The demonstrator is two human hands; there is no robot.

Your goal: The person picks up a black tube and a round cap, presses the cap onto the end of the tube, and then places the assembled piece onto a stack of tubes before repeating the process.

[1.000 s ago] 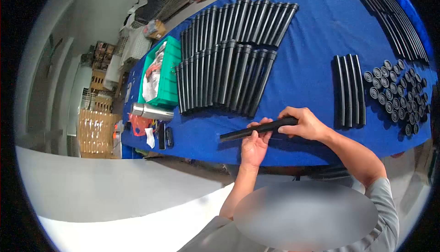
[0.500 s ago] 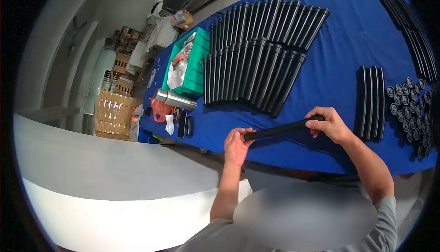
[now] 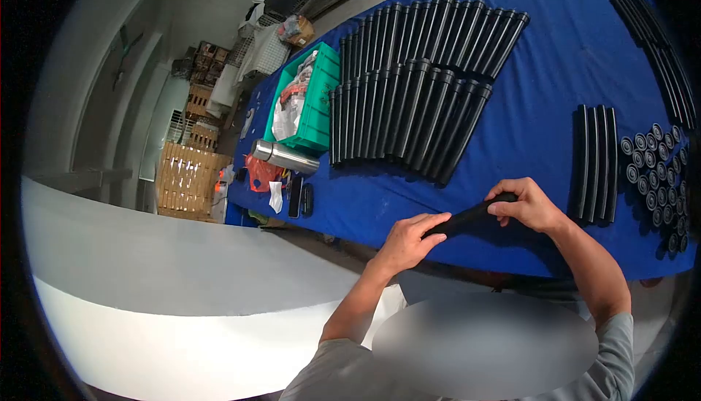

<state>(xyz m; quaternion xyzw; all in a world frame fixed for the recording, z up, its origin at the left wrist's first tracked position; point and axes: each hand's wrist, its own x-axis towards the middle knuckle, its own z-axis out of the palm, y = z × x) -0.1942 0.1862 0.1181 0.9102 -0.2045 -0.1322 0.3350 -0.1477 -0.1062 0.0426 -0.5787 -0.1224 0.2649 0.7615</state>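
Observation:
Between my hands, above the near edge of the blue cloth, is a black tube (image 3: 471, 219). My left hand (image 3: 411, 242) is wrapped round its left part and covers that end. With thumb and fingers, my right hand (image 3: 527, 205) grips the tube's right end, where a thicker black rim shows. To the right of my right hand lie several plain black tubes (image 3: 595, 164) side by side. Beyond them is a cluster of round black caps (image 3: 657, 175). Past my left hand, black tubes with thicker ends (image 3: 409, 113) lie in two fanned rows.
A green crate (image 3: 315, 105) with clear plastic bags stands at the left, beside a steel flask (image 3: 286, 157). Near it lie a red plastic bag (image 3: 262, 175), a phone (image 3: 295, 197) and a white tissue (image 3: 275, 197). Thin black tubes (image 3: 661, 58) lie at the far right.
My left hand has moved right along the tube, from its left tip to a closed grip farther in. My right hand stays at the right end. The tube now tilts a little more.

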